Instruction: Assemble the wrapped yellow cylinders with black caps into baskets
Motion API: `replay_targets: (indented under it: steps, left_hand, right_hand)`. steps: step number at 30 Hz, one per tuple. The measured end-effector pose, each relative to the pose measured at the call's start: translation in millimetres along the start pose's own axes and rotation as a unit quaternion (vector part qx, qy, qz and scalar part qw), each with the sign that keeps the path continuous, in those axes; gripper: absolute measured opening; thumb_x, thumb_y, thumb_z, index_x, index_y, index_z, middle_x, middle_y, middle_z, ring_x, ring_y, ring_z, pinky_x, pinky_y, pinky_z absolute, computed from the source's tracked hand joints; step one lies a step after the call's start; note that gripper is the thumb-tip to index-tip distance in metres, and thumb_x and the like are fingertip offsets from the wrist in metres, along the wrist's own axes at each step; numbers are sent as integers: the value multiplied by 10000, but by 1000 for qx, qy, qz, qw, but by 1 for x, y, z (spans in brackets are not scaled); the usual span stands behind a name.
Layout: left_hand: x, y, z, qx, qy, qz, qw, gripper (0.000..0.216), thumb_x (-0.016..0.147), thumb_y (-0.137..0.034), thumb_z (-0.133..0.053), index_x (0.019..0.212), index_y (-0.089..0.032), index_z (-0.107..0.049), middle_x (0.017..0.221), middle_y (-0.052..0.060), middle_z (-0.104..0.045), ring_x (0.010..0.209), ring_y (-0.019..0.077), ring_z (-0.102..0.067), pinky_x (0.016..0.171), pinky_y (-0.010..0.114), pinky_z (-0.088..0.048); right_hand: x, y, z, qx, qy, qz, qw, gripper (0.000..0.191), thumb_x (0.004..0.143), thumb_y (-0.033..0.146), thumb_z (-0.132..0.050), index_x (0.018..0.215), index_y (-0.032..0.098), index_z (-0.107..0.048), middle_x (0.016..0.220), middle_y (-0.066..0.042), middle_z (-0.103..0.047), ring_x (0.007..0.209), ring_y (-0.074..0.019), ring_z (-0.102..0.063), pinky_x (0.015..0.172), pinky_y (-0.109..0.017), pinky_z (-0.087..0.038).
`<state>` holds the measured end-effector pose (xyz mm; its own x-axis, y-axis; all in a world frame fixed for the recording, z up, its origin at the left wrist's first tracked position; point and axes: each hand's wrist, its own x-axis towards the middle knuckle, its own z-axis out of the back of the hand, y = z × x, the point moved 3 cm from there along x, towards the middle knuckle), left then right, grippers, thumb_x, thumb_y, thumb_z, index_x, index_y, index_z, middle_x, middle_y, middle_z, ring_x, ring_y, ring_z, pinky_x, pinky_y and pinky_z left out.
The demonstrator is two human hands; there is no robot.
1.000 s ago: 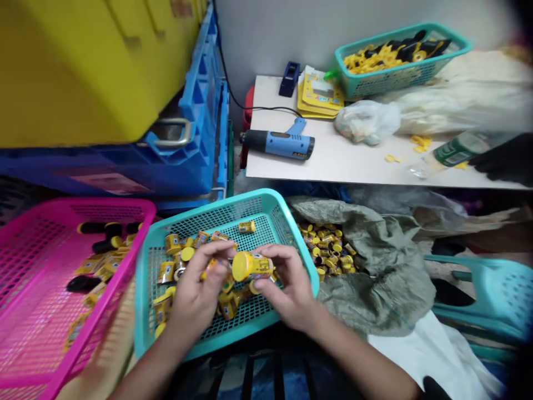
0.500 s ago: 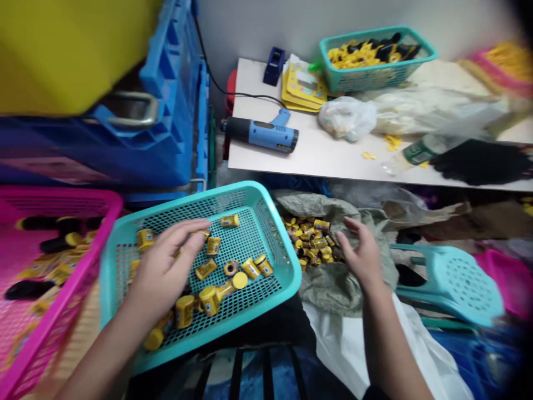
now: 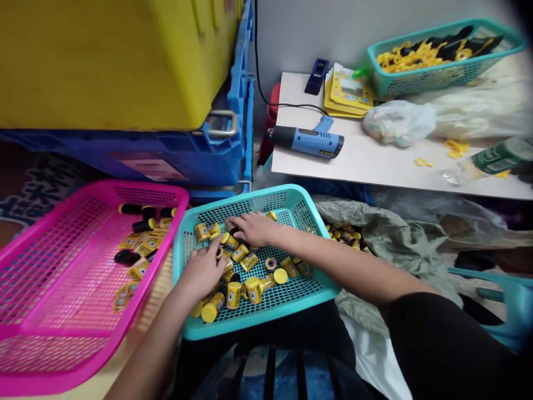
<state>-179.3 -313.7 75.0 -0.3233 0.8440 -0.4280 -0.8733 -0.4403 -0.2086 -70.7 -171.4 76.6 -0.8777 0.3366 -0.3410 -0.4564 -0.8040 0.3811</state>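
A turquoise mesh basket (image 3: pixel 266 322) sits in front of me, with several small yellow printed cylinders (image 3: pixel 249 261) lying loose in it, some with black or yellow ends. At the basket's left side my left hand (image 3: pixel 204 272) has thumb and forefinger around a dark-ended yellow cylinder (image 3: pixel 219 253). Reaching across from the right, my right hand (image 3: pixel 255 229) is over the pieces at the back of the basket. Its fingers are stretched apart and touch the cylinders there; whether one lies under them is partly hidden.
A pink basket (image 3: pixel 75 328) with black and yellow pieces stands at left. Blue crates (image 3: pixel 175 161) and a yellow bin (image 3: pixel 125 66) rise behind. On the white shelf (image 3: pixel 353 166) lie a heat gun (image 3: pixel 310 140) and another turquoise basket (image 3: pixel 441 75). A sack (image 3: pixel 387 233) of yellow pieces is at right.
My right hand has moved left from beside the sack into the turquoise basket. My left hand stays in the basket, lower among the pieces. The view has swung left.
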Motion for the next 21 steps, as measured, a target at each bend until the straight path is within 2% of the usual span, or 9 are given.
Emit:
replay_targets:
  steps: [2, 4, 6, 8, 11, 15, 18, 19, 21]
  left_hand:
    - [1, 1, 3, -37, -3, -23, 999, 526, 936, -335, -405, 1433, -171, -462, 1182, 138, -711, 1063, 302, -655, 906, 406, -476]
    - [2, 3, 6, -61, -19, -42, 997, 450, 951, -372, -384, 1311, -188, -582, 1185, 124, -712, 1093, 302, -635, 929, 412, -473]
    - [3, 3, 6, -80, -32, -58, 995, 394, 962, -380, -360, 1127, -205, -673, 1152, 104, -719, 1124, 292, -609, 976, 411, -453]
    - [3, 0, 6, -99, -39, -70, 992, 335, 944, -376, -403, 1034, -211, -681, 1112, 92, -721, 1134, 279, -597, 997, 399, -445]
    - [2, -9, 5, -120, -22, -85, 989, 381, 892, -424, -513, 1183, -210, -634, 1074, 101, -703, 1106, 290, -613, 964, 413, -469]
    - [1, -16, 1, -134, 63, -92, 985, 536, 867, -481, -547, 1335, -222, -575, 1060, 119, -659, 1039, 299, -647, 932, 425, -487]
    - [2, -10, -3, -186, 79, -120, 972, 595, 854, -493, -558, 1368, -194, -546, 1129, 126, -643, 1107, 290, -619, 979, 412, -467]
    - [3, -6, -4, -199, 67, -127, 969, 576, 866, -481, -538, 1359, -182, -553, 1148, 129, -639, 1123, 287, -609, 994, 414, -457]
    - [3, -1, -5, -198, 38, -128, 971, 499, 888, -450, -504, 1295, -177, -602, 1140, 129, -639, 1107, 288, -606, 993, 429, -452]
  right_hand:
    - [-3, -5, -4, 1, 35, -4, 999, 519, 937, 447, -557, 1378, 176, -510, 1228, -147, -617, 1089, -269, -606, 883, -363, -483]
    - [-15, -8, -5, -4, 63, -11, 998, 475, 900, 477, -601, 1260, 168, -617, 1176, -159, -625, 1050, -286, -609, 858, -373, -483]
    - [-29, -5, -5, -24, 52, 2, 998, 410, 938, 460, -538, 1200, 170, -661, 1243, -173, -578, 1145, -328, -545, 934, -440, -442]
    - [-40, 3, -9, -58, 21, 40, 997, 409, 956, 444, -501, 1187, 151, -669, 1293, -177, -539, 1213, -350, -475, 995, -488, -390]
    - [-46, 13, -19, -110, 17, 78, 991, 475, 892, 480, -605, 1166, 99, -677, 1236, -185, -569, 1179, -352, -479, 980, -482, -398]
    - [-43, 5, -17, -108, 40, 85, 990, 435, 847, 438, -688, 1103, 87, -700, 1130, -174, -629, 1116, -339, -517, 957, -480, -407]
    - [-50, -7, -1, 43, -15, 87, 995, 370, 842, 371, -713, 1116, 123, -689, 1059, -124, -668, 1047, -260, -566, 957, -428, -430]
    - [-56, -10, 5, 131, -40, 87, 987, 369, 850, 349, -707, 1152, 141, -670, 1052, -99, -674, 991, -215, -587, 922, -385, -459]
    - [-70, -14, 12, 310, -78, 88, 943, 384, 865, 332, -687, 1210, 174, -628, 1039, -53, -673, 837, -132, -598, 799, -296, -504]
